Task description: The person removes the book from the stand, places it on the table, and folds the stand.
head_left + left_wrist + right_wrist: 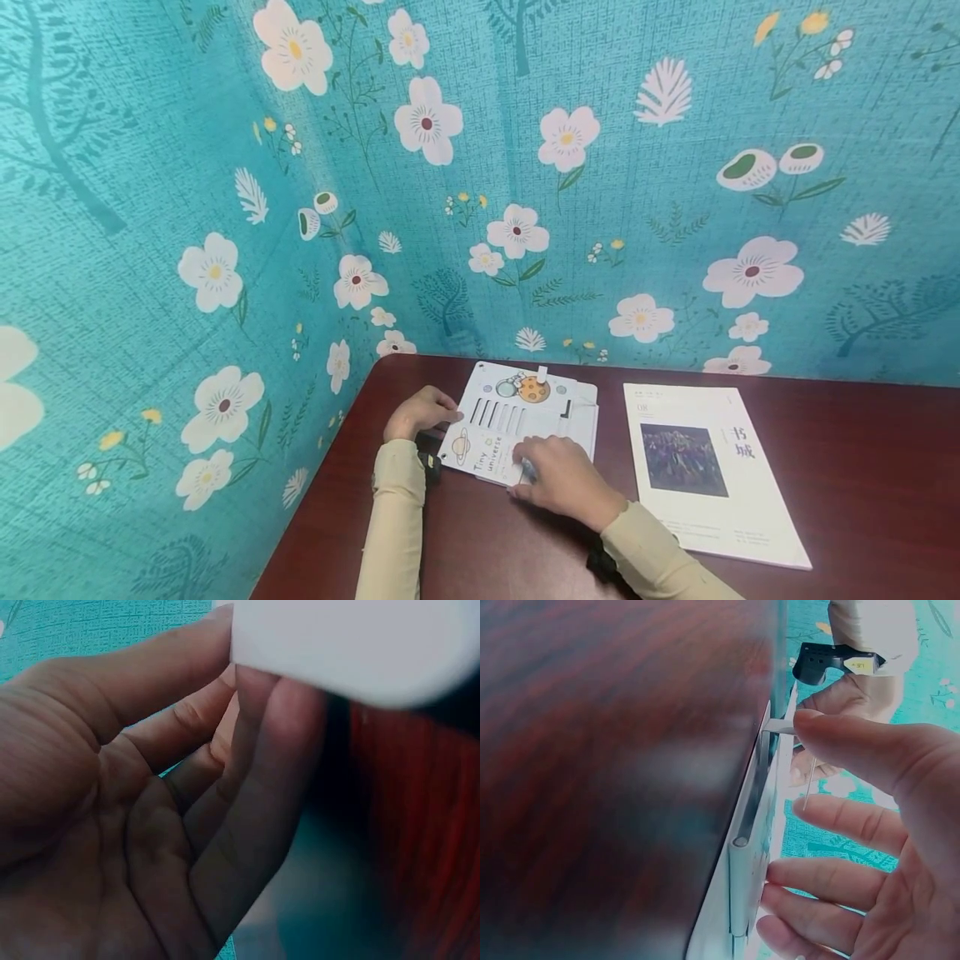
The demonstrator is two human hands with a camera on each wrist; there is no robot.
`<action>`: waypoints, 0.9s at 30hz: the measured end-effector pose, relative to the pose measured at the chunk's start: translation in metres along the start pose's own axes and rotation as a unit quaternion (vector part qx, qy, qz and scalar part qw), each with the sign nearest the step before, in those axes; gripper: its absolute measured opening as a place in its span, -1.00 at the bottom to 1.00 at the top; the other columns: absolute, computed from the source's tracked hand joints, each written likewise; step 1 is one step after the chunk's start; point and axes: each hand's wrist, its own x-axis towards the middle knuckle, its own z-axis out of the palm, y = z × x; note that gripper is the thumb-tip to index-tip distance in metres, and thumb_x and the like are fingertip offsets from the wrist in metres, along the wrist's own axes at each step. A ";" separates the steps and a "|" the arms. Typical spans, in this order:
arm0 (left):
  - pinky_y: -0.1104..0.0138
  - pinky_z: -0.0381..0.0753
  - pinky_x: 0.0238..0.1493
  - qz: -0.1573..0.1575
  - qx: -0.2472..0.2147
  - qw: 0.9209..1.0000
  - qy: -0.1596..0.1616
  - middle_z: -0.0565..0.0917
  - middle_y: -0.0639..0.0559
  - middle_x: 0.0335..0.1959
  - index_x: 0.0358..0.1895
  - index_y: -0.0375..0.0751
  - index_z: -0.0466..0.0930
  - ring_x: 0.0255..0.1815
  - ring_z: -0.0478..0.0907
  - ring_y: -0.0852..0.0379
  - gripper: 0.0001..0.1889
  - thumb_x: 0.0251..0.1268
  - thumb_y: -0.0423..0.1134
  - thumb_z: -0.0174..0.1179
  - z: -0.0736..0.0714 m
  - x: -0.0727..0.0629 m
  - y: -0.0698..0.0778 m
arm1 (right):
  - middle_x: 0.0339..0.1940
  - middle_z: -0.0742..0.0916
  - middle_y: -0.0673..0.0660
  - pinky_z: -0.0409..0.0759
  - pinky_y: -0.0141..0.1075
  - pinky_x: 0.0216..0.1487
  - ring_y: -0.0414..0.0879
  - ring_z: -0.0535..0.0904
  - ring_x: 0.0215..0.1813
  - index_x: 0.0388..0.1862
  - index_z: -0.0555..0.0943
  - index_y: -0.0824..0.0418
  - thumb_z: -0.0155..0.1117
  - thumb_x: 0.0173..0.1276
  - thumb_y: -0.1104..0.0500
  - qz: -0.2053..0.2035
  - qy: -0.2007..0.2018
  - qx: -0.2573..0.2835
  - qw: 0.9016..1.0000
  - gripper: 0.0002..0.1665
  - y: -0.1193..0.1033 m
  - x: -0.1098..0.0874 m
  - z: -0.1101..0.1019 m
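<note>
A white notebook (465,425) printed "Tiny universe", with planets and a row of dark slits, lies at an angle on the table. My left hand (423,412) pinches its left edge; in the left wrist view, the thumb and fingers (289,724) hold a rounded white corner (360,645). At the near edge is my right hand (562,483), thumb and index finger together around a small pale piece. Seen edge-on in the right wrist view, this is a thin white tab (778,726) under the thumb. The right hand's other fingers (825,881) lie extended along the cover.
A white magazine (682,517) with a dark square picture lies to the right. Blue floral cloth (465,167) hangs behind and to the left of the dark red table (480,542). Another white tab (542,375) sticks up at the notebook's far edge.
</note>
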 end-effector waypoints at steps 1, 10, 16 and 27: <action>0.21 0.79 -0.25 -0.001 -0.001 1.000 0.000 0.76 -0.13 -0.30 -0.14 -0.33 0.74 -0.38 0.72 0.09 -0.85 0.32 -0.32 0.39 0.000 0.000 0.000 | -0.48 0.69 -0.09 0.34 -0.33 -0.43 -0.24 0.38 -0.48 -0.24 0.73 0.09 0.70 -0.01 -0.11 -0.002 0.003 0.000 1.000 -0.54 0.001 0.000 0.000; 0.21 0.80 -0.24 -0.010 -0.010 1.000 0.001 0.74 -0.14 -0.29 -0.12 -0.34 0.71 -0.37 0.70 0.08 -0.84 0.33 -0.34 0.39 -0.001 -0.001 0.003 | -0.68 0.52 -0.17 0.24 -0.35 -0.53 -0.26 0.30 -0.58 -0.27 0.74 0.10 0.71 -0.04 -0.08 0.014 0.005 0.014 1.000 -0.56 0.003 0.003 -0.001; 0.23 0.79 -0.26 -0.006 -0.014 1.000 -0.006 0.74 -0.12 -0.31 -0.14 -0.34 0.73 -0.40 0.68 0.09 -0.86 0.33 -0.34 0.39 0.000 0.000 0.001 | -0.63 0.59 -0.16 0.27 -0.35 -0.50 -0.27 0.33 -0.55 -0.21 0.76 0.08 0.72 -0.05 -0.11 0.005 -0.005 0.022 1.000 -0.52 0.007 0.004 -0.003; 0.32 0.76 -0.34 -0.013 -0.001 1.000 -0.009 0.73 -0.13 -0.29 -0.07 -0.36 0.71 -0.41 0.68 0.14 -0.80 0.33 -0.32 0.39 0.000 0.002 0.003 | -0.03 0.86 0.22 0.73 0.05 0.12 0.13 0.80 0.02 0.06 0.75 0.28 0.52 0.31 0.04 -0.001 -0.049 0.127 0.991 -0.56 0.026 0.029 -0.039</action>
